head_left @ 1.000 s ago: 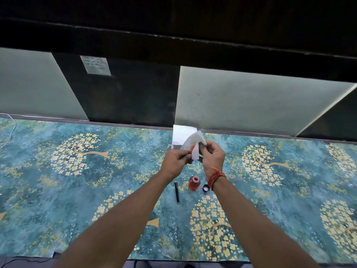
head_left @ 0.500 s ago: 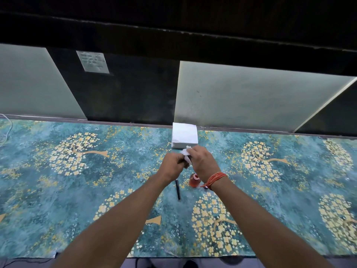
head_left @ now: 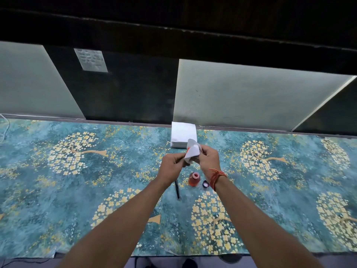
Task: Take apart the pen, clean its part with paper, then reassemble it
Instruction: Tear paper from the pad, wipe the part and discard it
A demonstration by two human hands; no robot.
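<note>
Both hands meet above the table's middle. My right hand [head_left: 209, 161] pinches a small white paper tissue [head_left: 192, 153] stained orange at its left edge. My left hand [head_left: 172, 168] is closed on a pen part that the tissue wraps; that part is almost wholly hidden. A thin black pen barrel [head_left: 177, 190] lies on the cloth just below my left hand. An open orange ink bottle [head_left: 194, 178] stands to its right, and the bottle's small dark cap [head_left: 205, 184] lies beside it.
A stack of white tissues [head_left: 183, 134] sits at the table's far edge, just behind my hands. A teal cloth with yellow flower trees [head_left: 77, 171] covers the table. Pale wall panels rise behind. A white cable [head_left: 3, 128] lies at the far left.
The hands dropped low with the tissue bunched between them half a second ago, then rose again; the tissue now shows more openly above my right fingers.
</note>
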